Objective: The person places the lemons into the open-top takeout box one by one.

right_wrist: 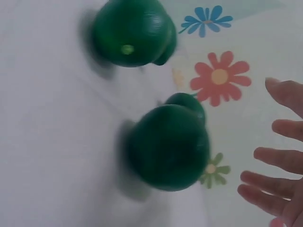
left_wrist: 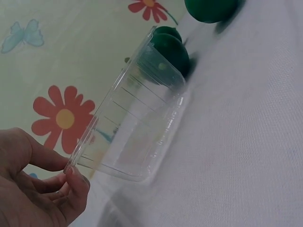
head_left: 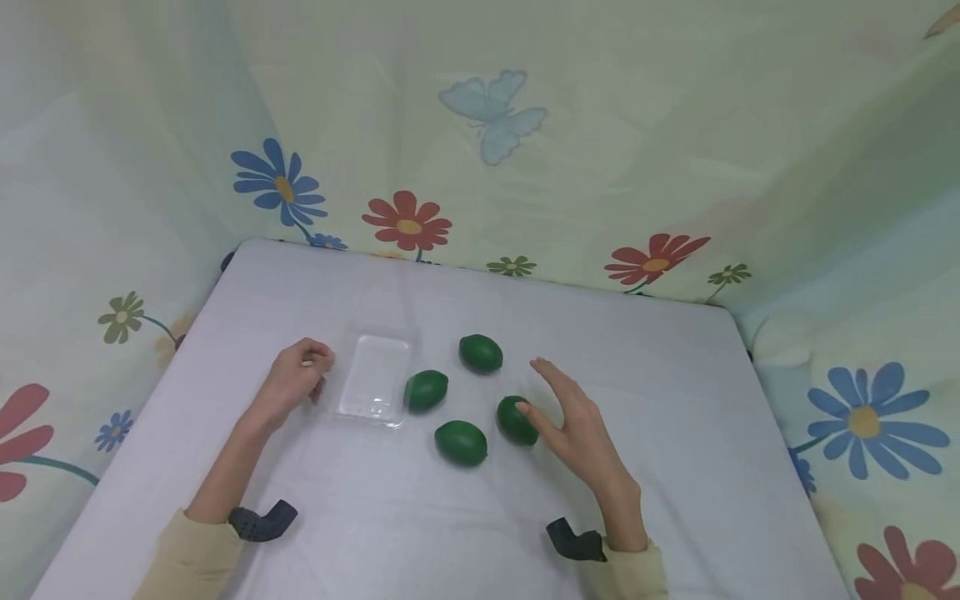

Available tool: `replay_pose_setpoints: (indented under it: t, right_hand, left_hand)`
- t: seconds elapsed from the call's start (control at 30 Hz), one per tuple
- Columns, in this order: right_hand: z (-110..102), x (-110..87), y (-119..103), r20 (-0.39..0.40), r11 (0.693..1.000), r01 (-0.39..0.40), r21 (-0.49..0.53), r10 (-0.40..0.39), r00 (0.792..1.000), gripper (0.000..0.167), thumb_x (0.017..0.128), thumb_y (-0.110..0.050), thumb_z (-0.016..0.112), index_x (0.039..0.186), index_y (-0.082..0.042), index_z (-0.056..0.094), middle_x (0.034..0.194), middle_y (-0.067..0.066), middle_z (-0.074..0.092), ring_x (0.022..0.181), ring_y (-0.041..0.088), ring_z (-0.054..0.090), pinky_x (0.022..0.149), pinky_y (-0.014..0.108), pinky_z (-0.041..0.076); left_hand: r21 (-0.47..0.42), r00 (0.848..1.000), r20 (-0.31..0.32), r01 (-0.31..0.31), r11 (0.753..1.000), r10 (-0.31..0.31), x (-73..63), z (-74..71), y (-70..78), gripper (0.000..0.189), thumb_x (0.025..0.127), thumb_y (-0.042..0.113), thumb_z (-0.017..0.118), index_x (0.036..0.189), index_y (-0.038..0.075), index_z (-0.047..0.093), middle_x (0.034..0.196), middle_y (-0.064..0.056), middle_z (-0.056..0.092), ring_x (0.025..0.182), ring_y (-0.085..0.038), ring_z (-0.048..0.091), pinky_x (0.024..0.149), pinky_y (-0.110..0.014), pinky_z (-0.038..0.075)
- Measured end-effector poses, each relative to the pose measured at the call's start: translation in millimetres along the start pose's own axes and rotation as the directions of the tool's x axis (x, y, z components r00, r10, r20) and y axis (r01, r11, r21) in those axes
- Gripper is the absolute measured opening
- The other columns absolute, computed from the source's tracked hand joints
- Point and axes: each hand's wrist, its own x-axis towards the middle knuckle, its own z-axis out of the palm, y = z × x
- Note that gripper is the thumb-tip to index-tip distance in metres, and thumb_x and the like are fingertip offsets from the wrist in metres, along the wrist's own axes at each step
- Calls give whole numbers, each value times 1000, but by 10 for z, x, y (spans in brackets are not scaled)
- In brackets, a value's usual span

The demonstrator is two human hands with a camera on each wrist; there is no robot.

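Observation:
A clear plastic box (head_left: 377,377) stands on the white-covered table, its hollow facing up. In the left wrist view, my left hand (left_wrist: 40,182) pinches the rim of that box (left_wrist: 137,123) between thumb and finger. Several green limes lie to the right of the box. My right hand (head_left: 581,429) hovers by the rightmost lime (head_left: 516,421), fingers spread and holding nothing. In the right wrist view a gap shows between the fingers (right_wrist: 274,158) and the nearest lime (right_wrist: 169,147). Another lime (head_left: 426,391) sits right beside the box wall.
Two more limes, one farther back (head_left: 481,353) and one nearer the front (head_left: 461,442), lie on the table (head_left: 420,533). A flowered curtain (head_left: 600,125) hangs behind the table and along both sides. Each wrist carries a dark device (head_left: 262,521).

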Motion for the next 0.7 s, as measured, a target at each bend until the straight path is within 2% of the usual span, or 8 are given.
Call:
replay_pose_setpoints:
  t: [0.13, 0.2, 0.33, 0.43, 0.57, 0.7]
  right_hand:
    - [150, -57, 123, 10, 998, -34, 59, 34, 999, 69, 86, -16, 84, 146, -3, 52, 147, 16, 57, 124, 36, 61, 95, 51, 56]
    - [202, -86, 142, 42, 996, -69, 58, 66, 997, 71, 85, -20, 85, 147, -4, 52, 148, 16, 56, 126, 36, 61, 94, 50, 57]
    - [256, -146, 118, 129, 986, -168, 1, 166, 978, 76, 85, -31, 86, 149, -9, 51, 152, 16, 52, 135, 38, 55, 101, 54, 53]
    - [287, -174, 91, 171, 975, -211, -68, 219, 961, 77, 85, -36, 85, 149, -12, 51, 153, 16, 51, 138, 39, 52, 105, 58, 50]
    - [330, -168, 72, 182, 974, -200, -107, 217, 959, 74, 85, -33, 85, 148, -13, 52, 150, 17, 52, 134, 40, 55, 102, 58, 51]
    - [351, -161, 64, 193, 977, -186, -105, 203, 960, 69, 87, -29, 84, 147, -14, 54, 148, 16, 54, 131, 38, 58, 101, 56, 53]
  left_hand:
    - [6, 1000, -1, -8, 1000, 8, -39, -7, -7, 38, 106, 18, 51, 133, -9, 50, 110, -23, 60, 66, -15, 58, 59, -28, 52]
    - [11, 1000, -3, -11, 1000, 11, -52, -6, -8, 38, 106, 18, 51, 132, -9, 50, 108, -22, 60, 64, -15, 57, 58, -27, 51]
    - [14, 1000, 4, -17, 1000, 17, -49, 16, -3, 38, 107, 18, 51, 132, -10, 50, 105, -21, 60, 63, -15, 57, 57, -28, 51]
    - [7, 1000, 16, -16, 1000, 16, -33, 30, 3, 38, 107, 18, 50, 132, -10, 50, 106, -22, 59, 64, -15, 57, 57, -28, 52]
    - [11, 1000, 14, -17, 1000, 17, -24, 21, 11, 38, 106, 17, 50, 133, -9, 50, 111, -23, 59, 66, -14, 58, 58, -27, 52]
    - [18, 1000, 5, -17, 1000, 17, -30, 2, 18, 38, 107, 17, 50, 133, -10, 50, 109, -23, 59, 66, -13, 57, 58, -27, 52]
